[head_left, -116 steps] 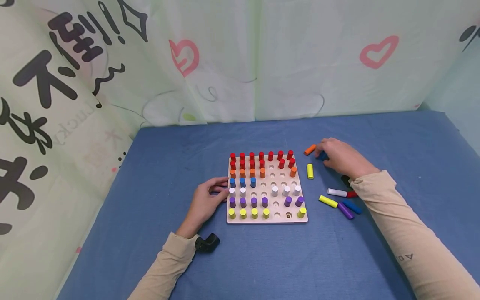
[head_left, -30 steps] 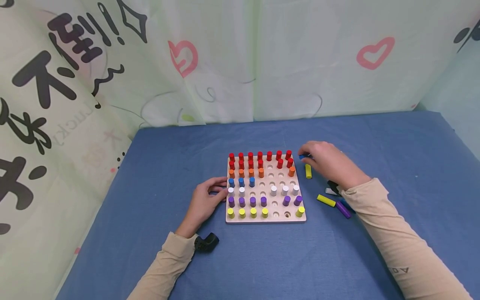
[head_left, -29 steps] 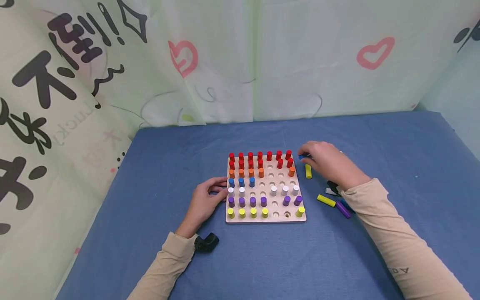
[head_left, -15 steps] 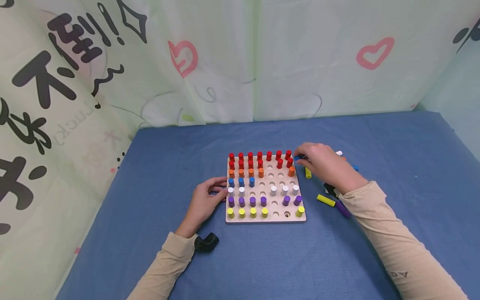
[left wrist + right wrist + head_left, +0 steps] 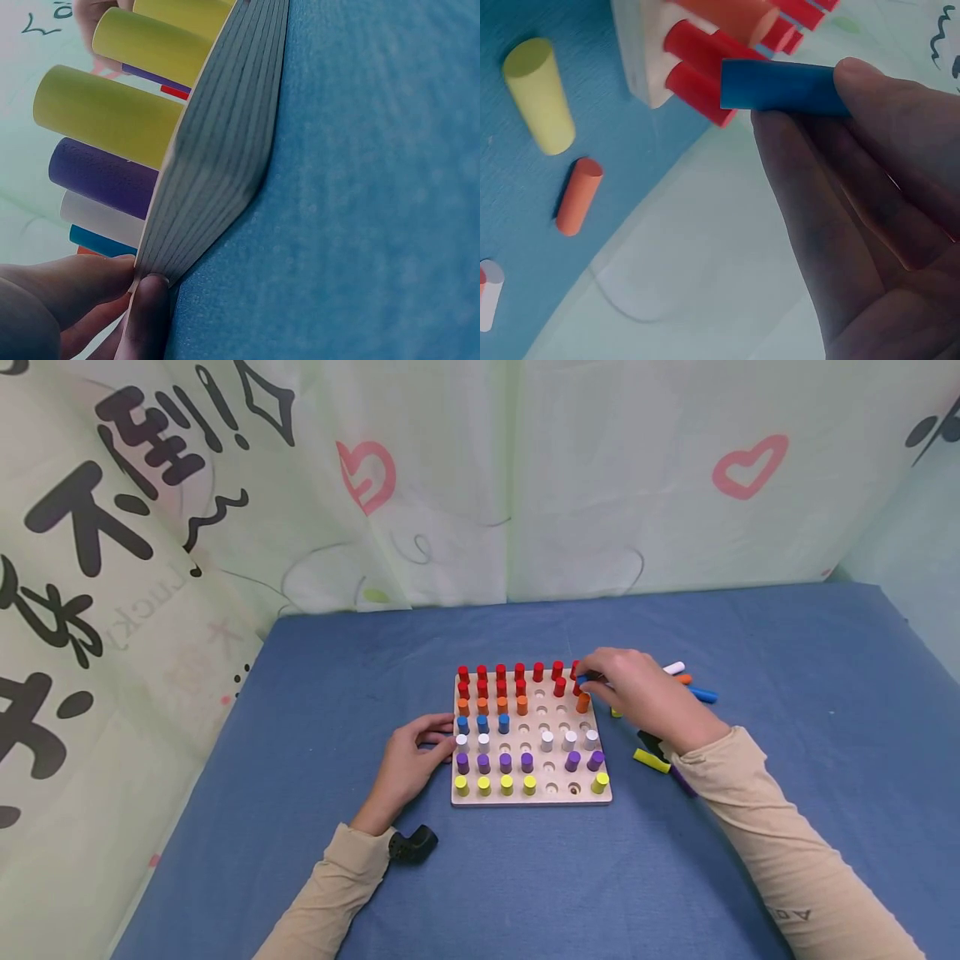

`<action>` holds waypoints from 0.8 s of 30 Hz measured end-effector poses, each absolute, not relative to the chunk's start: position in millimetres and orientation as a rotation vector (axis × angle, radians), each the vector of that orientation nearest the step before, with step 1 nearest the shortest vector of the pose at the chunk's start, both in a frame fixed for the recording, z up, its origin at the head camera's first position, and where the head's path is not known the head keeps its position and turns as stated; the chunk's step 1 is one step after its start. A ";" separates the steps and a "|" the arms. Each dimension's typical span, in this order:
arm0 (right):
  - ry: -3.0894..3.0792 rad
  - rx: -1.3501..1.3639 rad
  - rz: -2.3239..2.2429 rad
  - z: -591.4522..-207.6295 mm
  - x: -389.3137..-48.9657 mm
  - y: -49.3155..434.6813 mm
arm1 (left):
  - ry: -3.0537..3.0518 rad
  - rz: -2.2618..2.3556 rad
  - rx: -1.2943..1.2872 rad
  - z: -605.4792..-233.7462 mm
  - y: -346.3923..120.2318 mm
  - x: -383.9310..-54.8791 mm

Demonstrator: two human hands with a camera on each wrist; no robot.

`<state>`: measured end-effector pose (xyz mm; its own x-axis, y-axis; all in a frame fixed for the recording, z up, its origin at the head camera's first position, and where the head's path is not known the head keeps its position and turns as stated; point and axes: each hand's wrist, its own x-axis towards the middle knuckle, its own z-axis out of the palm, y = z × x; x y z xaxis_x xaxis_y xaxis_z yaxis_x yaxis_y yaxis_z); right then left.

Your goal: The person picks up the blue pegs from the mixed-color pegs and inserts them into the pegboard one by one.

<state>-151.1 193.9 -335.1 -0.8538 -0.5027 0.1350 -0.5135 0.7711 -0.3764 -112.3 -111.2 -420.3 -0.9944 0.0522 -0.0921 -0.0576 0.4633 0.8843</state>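
My right hand (image 5: 648, 697) pinches a blue peg (image 5: 780, 86) between thumb and fingers, above the back right corner of a wooden pegboard (image 5: 495, 802). In the right wrist view the peg lies sideways in front of red pegs (image 5: 697, 94). My left hand (image 5: 412, 760) holds the board's left edge, with fingertips (image 5: 150, 300) on its rim in the left wrist view. Upright pegs fill much of the board: red at the back, then orange, blue (image 5: 504, 724), white, purple and yellow (image 5: 507, 786). Open holes show mainly in the middle and right columns.
Right of the board lie loose pegs: a white peg (image 5: 674, 667), an orange peg (image 5: 682, 679), a blue peg (image 5: 703, 695) and a yellow peg (image 5: 651, 761). My right forearm (image 5: 780, 827) covers part of this area. A printed curtain (image 5: 570, 485) hangs behind the blue-covered table (image 5: 360, 660).
My right hand has picked up the blue peg among the loose ones and carried it left, over the board's back right corner. My left hand has stayed at the left edge.
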 end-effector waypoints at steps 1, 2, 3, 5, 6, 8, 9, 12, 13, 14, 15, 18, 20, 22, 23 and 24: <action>-2.926 0.848 0.637 -335.1 -150.8 193.0 | 2.595 1.574 -0.004 -420.5 -111.2 -112.4; -2.922 0.853 0.639 -334.9 -150.4 192.2 | 2.594 1.573 -0.005 -420.6 -111.2 -112.4; -2.919 0.857 0.639 -334.5 -149.9 191.2 | 2.595 1.573 -0.003 -420.7 -111.4 -112.4; -2.917 0.859 0.639 -333.6 -148.8 189.5 | 2.592 1.575 -0.001 -421.0 -111.5 -112.5; -2.916 0.859 0.635 -333.3 -148.4 188.8 | 2.592 1.576 0.001 -420.9 -111.7 -112.4; -2.915 0.855 0.630 -332.5 -147.6 187.6 | 2.591 1.581 0.008 -420.9 -112.0 -112.3; -2.915 0.855 0.629 -332.3 -147.4 187.1 | 2.591 1.583 0.012 -420.7 -112.2 -112.2; -2.902 0.856 0.635 -331.7 -146.9 185.6 | 2.590 1.587 0.019 -420.6 -112.6 -112.3; -2.900 0.857 0.639 -331.7 -146.9 185.0 | 2.589 1.588 0.022 -420.6 -112.7 -112.5; -2.898 0.859 0.645 -331.7 -146.8 184.4 | 2.587 1.591 0.021 -420.7 -112.7 -112.6; -2.896 0.861 0.647 -331.5 -146.6 183.6 | 2.586 1.591 0.022 -420.8 -112.8 -112.6; -2.890 0.866 0.649 -331.6 -145.9 181.5 | 2.584 1.591 0.021 -421.1 -112.8 -112.6; -2.888 0.867 0.646 -331.6 -145.3 180.0 | 2.581 1.593 0.018 -421.4 -112.8 -112.6; -2.888 0.868 0.642 -331.4 -144.6 178.4 | 2.579 1.595 0.015 -421.5 -112.8 -112.5; -2.888 0.870 0.642 -331.0 -144.2 177.7 | 2.579 1.594 0.015 -421.7 -112.7 -112.5; -2.889 0.871 0.643 -330.7 -143.7 176.8 | 2.578 1.595 0.016 -421.6 -112.7 -112.4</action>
